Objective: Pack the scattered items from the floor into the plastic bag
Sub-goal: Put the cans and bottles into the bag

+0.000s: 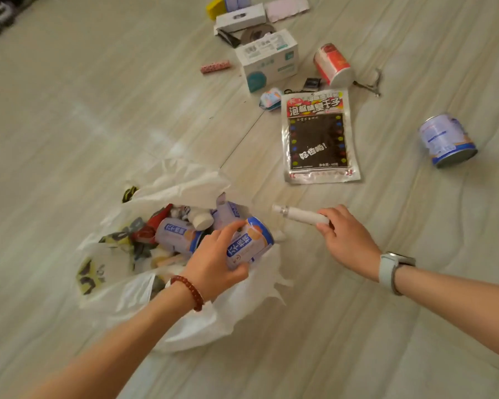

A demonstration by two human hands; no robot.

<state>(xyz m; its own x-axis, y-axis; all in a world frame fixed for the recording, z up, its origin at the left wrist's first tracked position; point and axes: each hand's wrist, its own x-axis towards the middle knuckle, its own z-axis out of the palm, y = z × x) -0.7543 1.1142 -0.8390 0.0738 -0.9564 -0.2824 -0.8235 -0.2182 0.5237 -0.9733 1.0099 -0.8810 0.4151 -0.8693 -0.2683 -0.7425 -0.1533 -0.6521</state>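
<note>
On the pale, streaked floor (pixel 69 116) the crinkled white bag (pixel 202 321) lies open, stuffed with cans and wrappers. The left hand (pixel 216 260) has its grip curled round a smooth blue-and-white can (pixel 249 243) at the bag's mouth. Just beside it, the right hand (pixel 346 234) pinches a slim white tube (pixel 297 216), perhaps a spray. Farther off lies a flat, glossy pouch (pixel 319 139).

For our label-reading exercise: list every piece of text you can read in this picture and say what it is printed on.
"泡椒味臭干子" on the snack pouch, top.
"好吃哟!" in the pouch's dark panel, roughly; blurred.
"六个核桃" down the can in the left hand, likely; partly covered.
Same-style characters on the can in the bag: blurred.
Print on the white box, red can and blue can: too small to read.
</note>
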